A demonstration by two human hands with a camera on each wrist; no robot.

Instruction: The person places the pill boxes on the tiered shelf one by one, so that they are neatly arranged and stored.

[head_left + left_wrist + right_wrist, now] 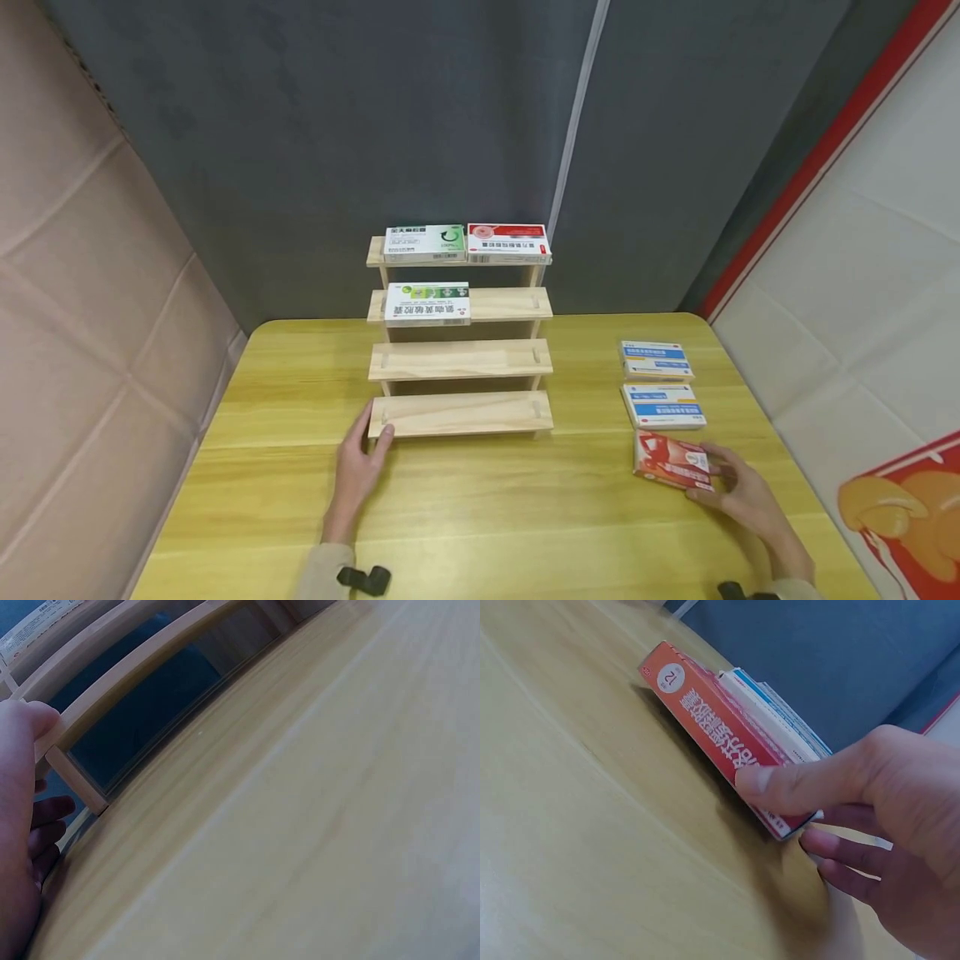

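Observation:
My left hand [358, 471] grips the left end of the lowest step of a four-step wooden display rack [461, 414]. In the left wrist view its thumb [43, 718] lies against the step's edge, with the other fingers lower, beside the rack's leg. At the right side of the table, my right hand [742, 492] pinches the right end of a red medicine box [671, 460]. The right wrist view shows the thumb on the printed orange side of this box [705, 724], whose lower edge casts a shadow on the table.
Two blue-and-white medicine boxes, one nearer [663, 407] and one farther [656, 360], lie beyond the red one. On the rack's top step sit a green-and-white box [424, 242] and a red-and-white box [508, 242]. Another white-and-green box [427, 304] lies on the second step.

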